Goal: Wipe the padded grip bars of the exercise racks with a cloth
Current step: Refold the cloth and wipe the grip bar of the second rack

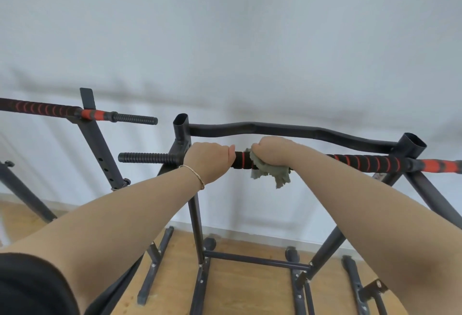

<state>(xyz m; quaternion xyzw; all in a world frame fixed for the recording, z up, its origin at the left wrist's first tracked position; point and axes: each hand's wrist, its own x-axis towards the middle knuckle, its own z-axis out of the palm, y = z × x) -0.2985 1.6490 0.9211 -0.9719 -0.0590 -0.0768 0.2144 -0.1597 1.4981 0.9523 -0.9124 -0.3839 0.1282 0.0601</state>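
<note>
Two hands close round one padded grip bar [362, 162], which runs left to right across the near rack. The left hand [208, 158] wraps bare padding beside the upright [195, 217]. Just right of it, the right hand [272, 152] clamps the grey cloth [271, 173] over the bar. Most uncovered padding lies rightward of the cloth, so the stroke probably goes that way. Farther off to the left stands a second padded bar [37, 108].

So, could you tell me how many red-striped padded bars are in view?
2: the left rack's bar and the near rack's bar, where the cloth is. More may be out of frame.
</note>
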